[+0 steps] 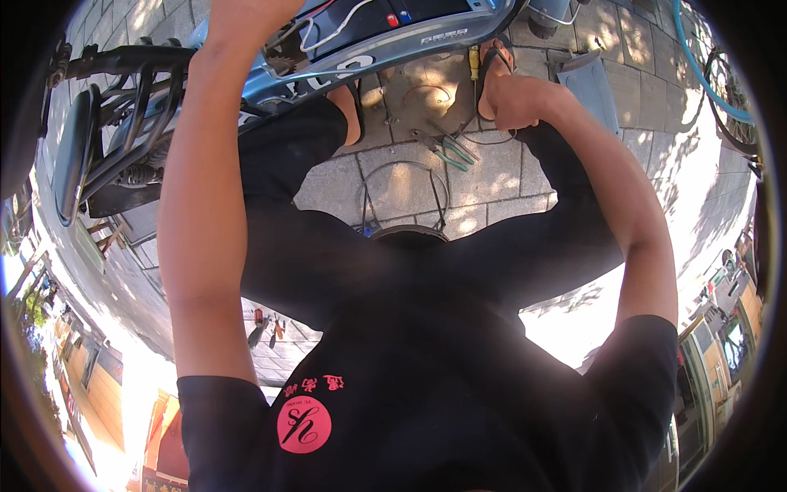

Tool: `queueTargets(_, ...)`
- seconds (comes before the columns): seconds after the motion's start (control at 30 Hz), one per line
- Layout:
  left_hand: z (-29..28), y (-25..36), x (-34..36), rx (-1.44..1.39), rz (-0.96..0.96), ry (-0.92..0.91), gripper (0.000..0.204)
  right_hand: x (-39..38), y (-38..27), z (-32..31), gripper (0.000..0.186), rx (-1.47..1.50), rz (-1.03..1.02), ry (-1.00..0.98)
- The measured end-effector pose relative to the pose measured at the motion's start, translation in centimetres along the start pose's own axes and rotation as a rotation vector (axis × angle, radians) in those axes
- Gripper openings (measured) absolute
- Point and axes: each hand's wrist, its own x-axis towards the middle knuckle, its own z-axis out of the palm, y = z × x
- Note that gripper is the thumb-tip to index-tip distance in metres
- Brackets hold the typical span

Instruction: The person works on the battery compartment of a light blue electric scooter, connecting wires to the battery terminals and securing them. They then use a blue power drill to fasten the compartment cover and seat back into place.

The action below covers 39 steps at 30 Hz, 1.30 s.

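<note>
We see the blue vehicle (348, 64) across the top, pale lettering along its side, just beside our left grip (256, 15), which is cut off, its state hidden. Our black shirt (459, 385) bears pink characters and a round emblem. Our right grip (518, 102) curls by the foot (498, 66), contents unclear. Green-handled pliers (449, 152) lie nearby.

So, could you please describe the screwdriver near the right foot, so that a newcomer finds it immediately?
Start from the blue vehicle at the top, then go to the sandalled right foot on the paving just below it. Along that foot's left side is a slim screwdriver. Its yellow handle sets it apart from the green-handled pliers nearby.
</note>
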Motion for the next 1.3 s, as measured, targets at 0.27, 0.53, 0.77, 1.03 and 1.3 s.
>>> queueTargets(0.27, 1.7, 3.0, -5.3, -0.32, -0.106, -0.442, 0.049, -11.2, -0.2, -3.4, 0.022, 0.447, -0.289, 0.705)
queueTargets(0.53, -0.2, 4.7, -8.3, -0.409, -0.344, -0.675, 0.032, -12.5, -0.5, -6.1, 0.02, 0.507, -0.304, 0.525)
queueTargets(0.77, 1.3, 5.7, -8.7, -0.419, -0.408, -0.827, 0.032, -13.3, -1.4, -9.1, 0.023, 0.386, -0.286, 0.447)
queueTargets(1.03, 4.3, 4.2, -7.7, -0.361, -0.506, -0.68, 0.043, -11.5, -0.9, -11.1, 0.027, 0.359, -0.309, 0.439)
queueTargets(1.3, 5.5, 3.1, -7.2, -0.673, -0.81, -0.482, 0.035, -6.8, -1.3, -12.6, 0.027, 0.557, -0.315, 0.928)
